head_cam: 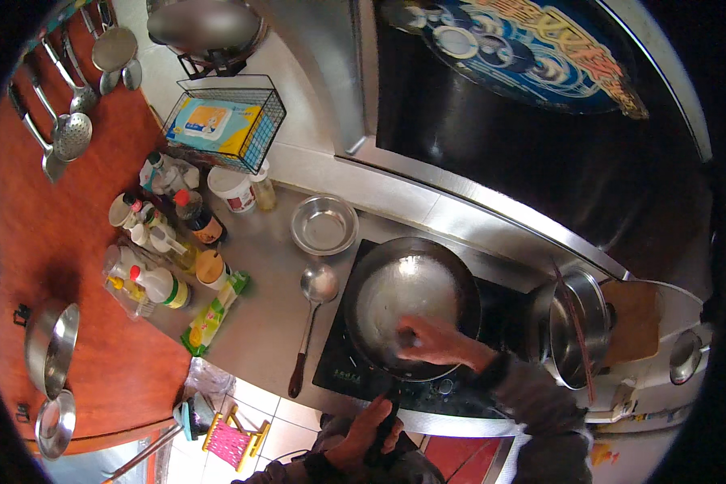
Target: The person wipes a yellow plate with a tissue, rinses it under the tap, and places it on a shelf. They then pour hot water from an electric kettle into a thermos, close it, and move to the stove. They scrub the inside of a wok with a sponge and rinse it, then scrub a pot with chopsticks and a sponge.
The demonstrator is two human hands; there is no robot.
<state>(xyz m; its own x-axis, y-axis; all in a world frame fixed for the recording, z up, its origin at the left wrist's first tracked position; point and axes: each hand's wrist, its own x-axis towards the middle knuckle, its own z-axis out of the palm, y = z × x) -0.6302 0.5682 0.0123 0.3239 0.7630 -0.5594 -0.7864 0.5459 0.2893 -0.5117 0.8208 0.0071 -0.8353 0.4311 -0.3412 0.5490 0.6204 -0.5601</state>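
Observation:
A dark metal wok (393, 272) rests on the black induction cooktop (339, 369), with a shiny, pale patch across its inner bottom. Its black handle (389, 411) points toward me, and my left hand (369, 431) is closed around it. Over the near part of the wok is my right hand (429, 342), fingers curled, slightly blurred. Whether those fingers hold something small cannot be made out. Left of the cooktop lies a steel ladle (319, 284) with a brown handle end. Behind the ladle stands a steel bowl (325, 225).
Bottles, including a dark sauce bottle (199, 218), a tub (232, 189) and a green packet (216, 311) stand or lie at left. Right of the cooktop is a steel pot (578, 327) with long sticks (572, 308) across it. A wire basket (266, 121) hangs on the back wall.

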